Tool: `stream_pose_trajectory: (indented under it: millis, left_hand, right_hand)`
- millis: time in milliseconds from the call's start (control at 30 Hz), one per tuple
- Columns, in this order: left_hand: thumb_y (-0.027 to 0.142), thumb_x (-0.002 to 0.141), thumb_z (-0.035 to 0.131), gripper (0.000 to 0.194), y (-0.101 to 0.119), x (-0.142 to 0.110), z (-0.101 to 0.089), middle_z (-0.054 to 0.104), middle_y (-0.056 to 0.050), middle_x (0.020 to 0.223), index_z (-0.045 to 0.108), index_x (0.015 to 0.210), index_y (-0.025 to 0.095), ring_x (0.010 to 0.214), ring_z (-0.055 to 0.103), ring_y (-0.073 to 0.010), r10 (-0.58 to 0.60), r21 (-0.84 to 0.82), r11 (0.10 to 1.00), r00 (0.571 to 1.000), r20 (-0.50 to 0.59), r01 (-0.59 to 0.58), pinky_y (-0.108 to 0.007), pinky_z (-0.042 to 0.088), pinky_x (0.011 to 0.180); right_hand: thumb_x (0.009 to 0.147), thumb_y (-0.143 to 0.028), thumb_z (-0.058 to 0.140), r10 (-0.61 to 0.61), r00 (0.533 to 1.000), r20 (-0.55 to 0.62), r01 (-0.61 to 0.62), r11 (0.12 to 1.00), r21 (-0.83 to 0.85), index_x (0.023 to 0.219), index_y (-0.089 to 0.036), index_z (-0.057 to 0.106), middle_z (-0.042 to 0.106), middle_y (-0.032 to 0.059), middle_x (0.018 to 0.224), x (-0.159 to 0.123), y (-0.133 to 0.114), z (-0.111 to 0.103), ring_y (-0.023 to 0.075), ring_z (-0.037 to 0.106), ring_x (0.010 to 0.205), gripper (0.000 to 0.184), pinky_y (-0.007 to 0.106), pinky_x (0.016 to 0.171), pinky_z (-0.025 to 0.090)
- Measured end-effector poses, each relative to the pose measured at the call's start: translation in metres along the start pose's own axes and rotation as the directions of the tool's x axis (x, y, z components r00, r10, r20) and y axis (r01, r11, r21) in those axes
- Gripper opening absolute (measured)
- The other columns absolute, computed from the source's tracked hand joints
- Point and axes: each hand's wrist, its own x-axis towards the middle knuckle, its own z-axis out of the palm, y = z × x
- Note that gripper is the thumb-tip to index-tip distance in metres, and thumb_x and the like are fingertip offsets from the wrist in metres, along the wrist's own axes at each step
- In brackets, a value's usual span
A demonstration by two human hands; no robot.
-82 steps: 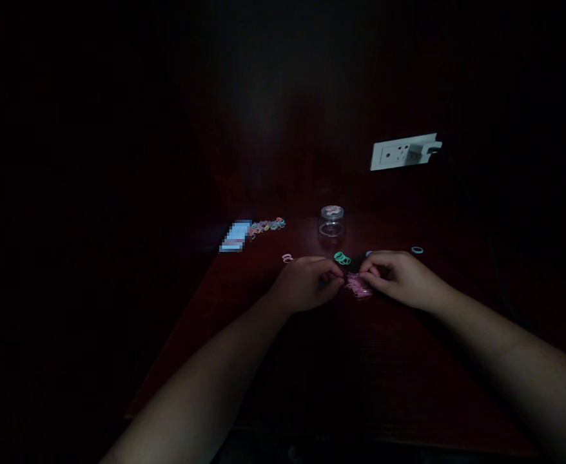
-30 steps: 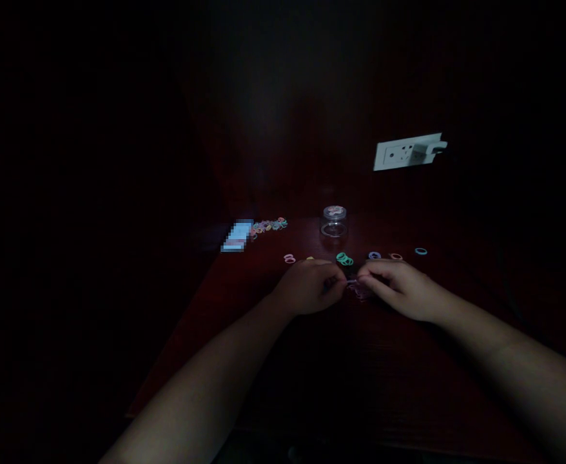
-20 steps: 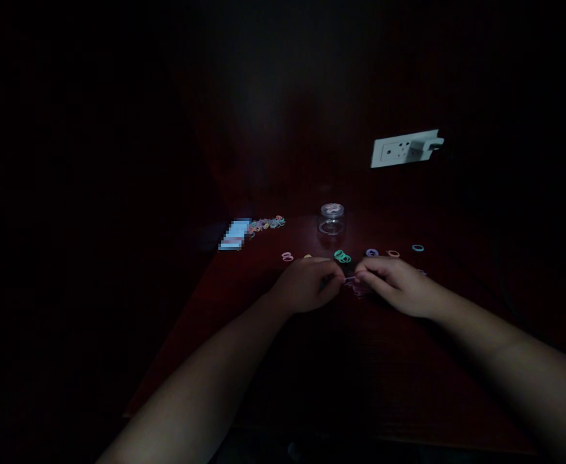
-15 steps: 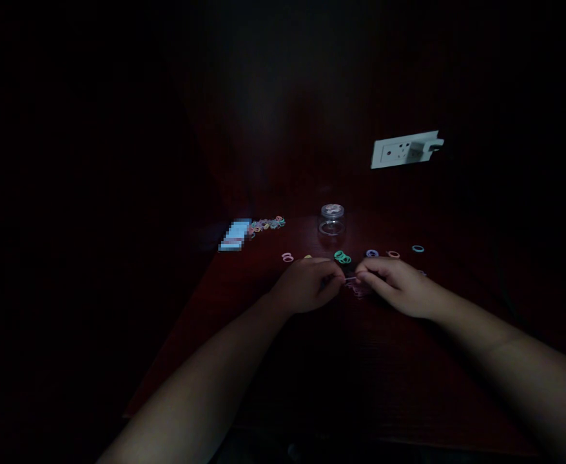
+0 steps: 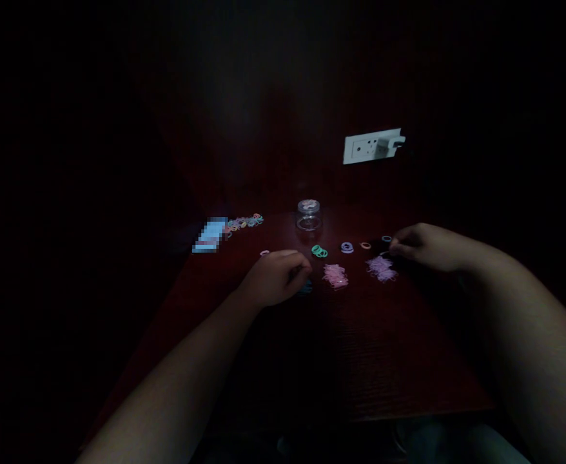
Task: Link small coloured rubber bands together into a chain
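Observation:
My left hand [image 5: 279, 277] hovers over the table's middle with its fingers curled together; what they hold, if anything, is hidden. Partly under its fingertips lies a small blue pile [image 5: 305, 288]. My right hand [image 5: 423, 246] is off to the right, thumb and fingers pinched beside a pile of thin purple bands [image 5: 382, 269]. Something small and pale shows at those fingertips, too small to make out. Between the hands is a pile of pink bands [image 5: 335, 276]. Behind them lie green hair ties [image 5: 318, 251], purple ties [image 5: 347, 247], an orange tie [image 5: 365, 245] and a blue tie [image 5: 386, 238].
A clear lidded jar [image 5: 309, 216] stands at the back. To its left are a heap of mixed coloured ties [image 5: 245, 223] and a lit, blurred phone-like screen [image 5: 210, 234]. A wall socket [image 5: 372, 147] with a plug is above the dark red table [image 5: 399, 361].
My hands have parted; a thin band was stretched between their fingertips before. The right hand has moved right to the purple pile, uncovering the pink one. The view has shifted slightly right.

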Motion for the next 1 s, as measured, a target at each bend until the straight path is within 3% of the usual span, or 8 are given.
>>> stream_pose_trajectory:
  millis: [100,600,1000]
  left_hand:
    - [0.025,0.093,0.049,0.016,-0.0019,-0.0006,-0.0002,0.067,-0.002,0.085,0.063,0.090,0.019,0.078,0.061,-0.0142,0.002,-0.006,1.000,1.000,0.009,-0.002,-0.030,0.047,0.075]
    - [0.023,0.092,0.050,0.014,-0.0033,-0.0010,0.0006,0.067,-0.002,0.085,0.064,0.088,0.019,0.076,0.061,-0.0136,-0.009,0.010,1.000,1.000,0.014,0.009,-0.028,0.046,0.073]
    - [0.023,0.091,0.051,0.014,-0.0060,-0.0036,0.0001,0.067,-0.002,0.085,0.063,0.088,0.019,0.076,0.062,-0.0136,-0.013,0.001,1.000,1.000,0.008,0.013,-0.028,0.047,0.072]
  right_hand:
    - [0.083,-0.039,0.058,-0.016,0.996,0.083,0.013,0.999,0.031,0.076,-0.020,0.072,0.073,0.0046,0.070,0.0001,0.0019,0.0041,0.0206,0.064,0.062,0.024,0.034,0.060,0.048]
    - [0.083,-0.042,0.057,-0.040,0.992,0.119,0.032,0.997,0.063,0.078,-0.021,0.071,0.072,0.0039,0.073,0.0049,0.0094,0.0080,0.0206,0.064,0.066,0.026,0.035,0.063,0.048]
    - [0.082,-0.039,0.058,-0.049,0.999,-0.023,0.052,0.982,0.180,0.077,-0.020,0.068,0.072,0.0060,0.078,0.0054,0.0080,0.0061,0.0218,0.064,0.072,0.022,0.034,0.067,0.049]
